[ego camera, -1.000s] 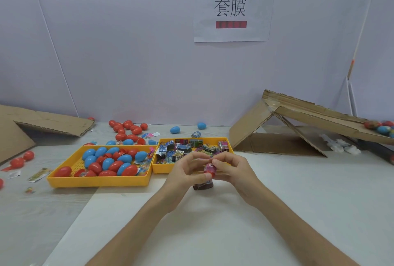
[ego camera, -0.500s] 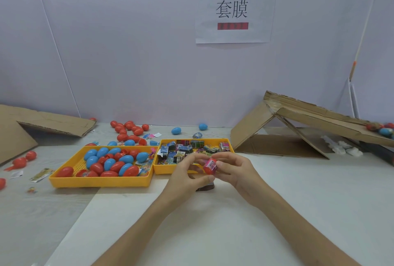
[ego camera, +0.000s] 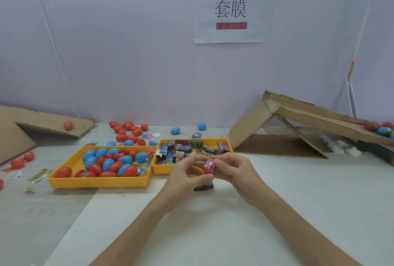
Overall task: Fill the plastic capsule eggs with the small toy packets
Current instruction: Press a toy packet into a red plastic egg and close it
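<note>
Red capsule egg (ego camera: 207, 168), head view: hovering above surface (ego camera: 298, 201), just in front of packet tray (ego camera: 158, 172). Left hand (ego camera: 185, 178) and right hand (ego camera: 237, 172) both pinching it, grips narrow. Pink packet (ego camera: 210, 163) showing at egg's top, nearer right hand. Fingers covering ends, long axis unclear. Counting: one egg held, two yellow trays, two loose blue eggs (ego camera: 175, 130) by wall; egg tray (ego camera: 98, 182) contents overlapping, uncountable.

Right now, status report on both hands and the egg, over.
Left hand and right hand both pinch the red egg. Pink packet sits at its top. Dark packet on the table beneath, not blocking.
</note>
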Motion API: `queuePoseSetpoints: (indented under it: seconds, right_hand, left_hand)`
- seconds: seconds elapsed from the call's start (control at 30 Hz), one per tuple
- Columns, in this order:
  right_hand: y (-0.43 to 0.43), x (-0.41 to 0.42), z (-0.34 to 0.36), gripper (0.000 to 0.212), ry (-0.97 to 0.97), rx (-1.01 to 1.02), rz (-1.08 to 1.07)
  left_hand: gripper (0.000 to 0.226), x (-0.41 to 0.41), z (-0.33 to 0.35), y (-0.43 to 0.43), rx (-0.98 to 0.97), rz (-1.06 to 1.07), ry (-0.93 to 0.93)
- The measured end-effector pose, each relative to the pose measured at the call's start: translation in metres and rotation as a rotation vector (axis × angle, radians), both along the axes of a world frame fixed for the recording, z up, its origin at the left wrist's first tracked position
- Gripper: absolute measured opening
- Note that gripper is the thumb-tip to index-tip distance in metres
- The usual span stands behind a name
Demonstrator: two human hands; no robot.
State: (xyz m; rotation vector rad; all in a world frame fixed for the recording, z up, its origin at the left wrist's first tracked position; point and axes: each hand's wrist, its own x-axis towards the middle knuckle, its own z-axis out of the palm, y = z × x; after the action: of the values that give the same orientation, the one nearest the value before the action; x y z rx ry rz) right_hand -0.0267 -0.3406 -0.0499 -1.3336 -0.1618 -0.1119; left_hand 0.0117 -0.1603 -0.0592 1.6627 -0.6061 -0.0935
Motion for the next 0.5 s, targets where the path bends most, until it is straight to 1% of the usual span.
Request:
queuePoseSetpoints:
  seconds: [0.17,0.27,0.37,0.43,0.5]
  right_hand:
    - [0.0012,-0.0003,0.0004,0.028,-0.023,-0.028,-0.01]
    - [0.0019,-0.0012,-0.0002,0.024,-0.051,-0.062,-0.023]
    - [0.0035,-0.0007,-0.0015,0.016,-0.104,-0.147,-0.093]
    - [0.0039,0.0,-0.0012,0.014,-0.146,-0.208,-0.158]
    - [0.0026,0.0005,0.0,0.015,-0.187,-0.31,-0.245]
  left_hand:
    - [0.04,0.0007,-0.0007,0.0009,-0.011,-0.023,0.018]
    - [0.045,0.0004,-0.0017,0.0005,-0.012,-0.035,0.02]
    - [0.045,0.001,-0.0022,0.0011,0.004,-0.013,-0.01]
    - [0.042,0.0016,-0.0019,0.0016,-0.003,0.018,-0.023]
    - [0.042,0.002,-0.0021,0.0019,-0.013,0.028,-0.024]
